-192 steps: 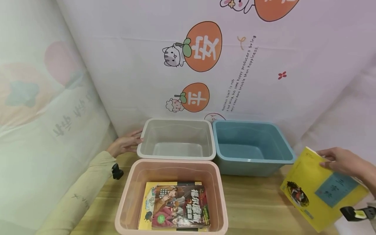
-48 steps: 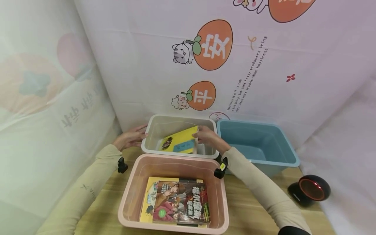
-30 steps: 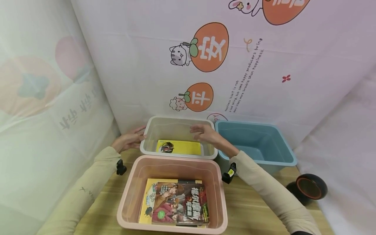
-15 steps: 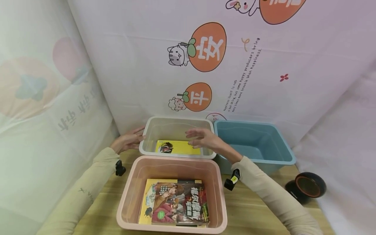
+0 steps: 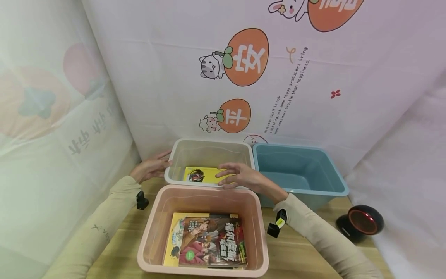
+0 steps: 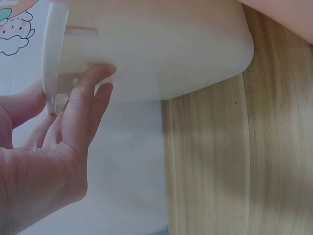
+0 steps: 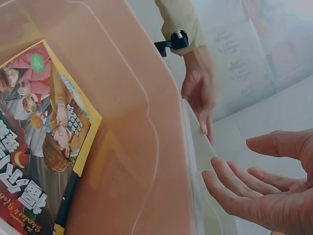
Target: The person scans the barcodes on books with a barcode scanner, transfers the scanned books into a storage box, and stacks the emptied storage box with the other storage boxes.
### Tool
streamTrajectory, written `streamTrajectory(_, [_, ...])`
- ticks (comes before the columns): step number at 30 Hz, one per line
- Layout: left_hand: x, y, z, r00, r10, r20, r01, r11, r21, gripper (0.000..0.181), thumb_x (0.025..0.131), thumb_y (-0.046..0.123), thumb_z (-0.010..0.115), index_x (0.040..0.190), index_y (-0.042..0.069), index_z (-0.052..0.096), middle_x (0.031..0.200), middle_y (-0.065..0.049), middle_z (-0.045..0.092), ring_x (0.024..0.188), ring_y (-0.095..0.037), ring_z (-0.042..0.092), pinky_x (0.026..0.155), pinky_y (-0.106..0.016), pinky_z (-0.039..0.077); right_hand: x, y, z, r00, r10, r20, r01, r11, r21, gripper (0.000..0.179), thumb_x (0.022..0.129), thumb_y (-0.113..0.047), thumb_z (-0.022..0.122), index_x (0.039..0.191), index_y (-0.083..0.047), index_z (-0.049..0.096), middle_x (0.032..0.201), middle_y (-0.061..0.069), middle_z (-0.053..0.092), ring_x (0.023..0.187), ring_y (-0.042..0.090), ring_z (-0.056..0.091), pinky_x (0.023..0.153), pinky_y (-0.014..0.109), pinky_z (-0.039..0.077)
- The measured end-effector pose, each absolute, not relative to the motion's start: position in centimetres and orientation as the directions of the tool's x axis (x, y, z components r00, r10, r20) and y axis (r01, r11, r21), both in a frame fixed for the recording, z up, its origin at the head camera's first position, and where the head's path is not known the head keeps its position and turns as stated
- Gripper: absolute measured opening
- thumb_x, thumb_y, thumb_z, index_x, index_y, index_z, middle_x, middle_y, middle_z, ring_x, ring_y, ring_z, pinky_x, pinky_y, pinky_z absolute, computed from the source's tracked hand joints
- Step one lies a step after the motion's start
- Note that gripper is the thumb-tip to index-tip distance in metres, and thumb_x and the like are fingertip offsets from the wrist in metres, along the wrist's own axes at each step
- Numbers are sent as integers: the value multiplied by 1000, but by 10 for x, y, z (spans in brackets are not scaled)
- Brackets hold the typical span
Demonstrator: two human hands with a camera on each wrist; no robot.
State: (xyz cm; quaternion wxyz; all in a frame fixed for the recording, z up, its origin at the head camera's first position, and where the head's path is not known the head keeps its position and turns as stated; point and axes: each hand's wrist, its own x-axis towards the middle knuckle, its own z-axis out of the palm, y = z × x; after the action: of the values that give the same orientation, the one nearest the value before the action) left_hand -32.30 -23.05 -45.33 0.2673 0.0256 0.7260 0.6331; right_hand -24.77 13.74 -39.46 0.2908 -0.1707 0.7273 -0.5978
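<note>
My left hand (image 5: 150, 167) holds the left rim of the grey-white plastic bin (image 5: 212, 142). In the left wrist view, the thumb is at the rim and the fingers (image 6: 80, 107) lie against the outer wall. Inside that bin lies a yellow book (image 5: 209, 173), partly hidden by my right hand. My right hand (image 5: 240, 176) hovers over the bin's front rim with fingers spread and nothing in them. In front stands the pink bin (image 5: 148, 232), with a comic-style book (image 5: 212, 242) on top of another yellow-edged book (image 5: 170, 248).
A blue bin (image 5: 334, 174) stands at the back right, beside the grey-white one. A black round device (image 5: 366, 221) sits at the right on the wooden table (image 5: 296, 252). Printed cloth walls (image 5: 156, 77) enclose the back and sides.
My right hand brought the yellow book from the right into the grey-white bin and let go of it. Now it has drawn back toward the front rim. The left hand stays at the bin.
</note>
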Motion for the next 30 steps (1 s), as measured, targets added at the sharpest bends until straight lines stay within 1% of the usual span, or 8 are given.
streamTrajectory(3, [-322, -231, -453, -859, 369, -355, -300, 199, 933, 73, 113, 12, 44, 169, 14, -2, 173, -23, 11, 151, -49, 32, 109, -51, 51, -245, 137, -396, -763, -612, -210, 54, 262, -963, 51, 101, 1, 63, 150, 1, 50, 148, 32, 54, 121, 40, 68, 103, 58, 54])
streamTrajectory(7, [-322, -232, -454, -861, 362, -358, -303, 201, 932, 73, 113, 13, 46, 170, 15, -1, 173, -23, 11, 151, -49, 32, 112, -54, 49, -241, 138, -399, -723, -660, -205, -37, 333, -942, 35, 101, -4, 66, 135, 4, 62, 137, 25, 63, 120, 38, 66, 101, 58, 56])
streamTrajectory(9, [-323, -231, -455, -862, 358, -360, -308, 196, 931, 74, 113, 13, 46, 170, 15, 0, 173, -23, 11, 151, -49, 32, 112, -54, 49, -241, 139, -401, -688, -693, -215, -69, 357, -932, 28, 101, -4, 65, 127, 6, 65, 129, 24, 67, 119, 40, 65, 99, 59, 56])
streamTrajectory(11, [-323, -231, -455, -863, 356, -358, -308, 191, 932, 74, 112, 13, 46, 170, 15, 0, 173, -23, 12, 151, -48, 32, 111, -53, 49, -241, 139, -406, -637, -729, -249, -77, 382, -921, 27, 100, -2, 65, 126, 7, 65, 128, 25, 68, 119, 41, 65, 98, 56, 57])
streamTrajectory(15, [-324, -230, -454, -864, 354, -358, -311, 184, 933, 73, 113, 11, 46, 170, 15, 0, 173, -23, 12, 151, -47, 33, 110, -51, 50, -239, 136, -416, -537, -785, -309, -161, 455, -876, 31, 99, -1, 67, 129, 9, 64, 132, 29, 66, 122, 39, 65, 99, 41, 58])
streamTrajectory(19, [-324, -229, -453, -861, 360, -360, -309, 193, 931, 73, 113, 11, 45, 170, 15, -1, 173, -23, 10, 152, -48, 32, 111, -52, 50, -238, 133, -425, -518, -778, -355, -249, 534, -808, 36, 99, -7, 72, 132, 5, 65, 133, 25, 67, 123, 33, 66, 98, 34, 57])
streamTrajectory(23, [-324, -228, -450, -861, 361, -360, -304, 202, 931, 73, 113, 10, 44, 169, 15, -2, 173, -23, 9, 152, -49, 31, 110, -52, 51, -239, 132, -430, -502, -753, -427, -269, 604, -750, 41, 99, -11, 73, 137, 1, 63, 135, 20, 67, 123, 29, 65, 99, 36, 57])
streamTrajectory(30, [-322, -229, -449, -860, 350, -370, -313, 211, 926, 73, 113, 11, 44, 170, 15, -1, 174, -22, 10, 152, -47, 32, 109, -50, 52, -242, 134, -440, -479, -704, -525, -319, 696, -643, 65, 99, -21, 74, 156, -6, 47, 157, 12, 50, 145, 31, 49, 115, 43, 47])
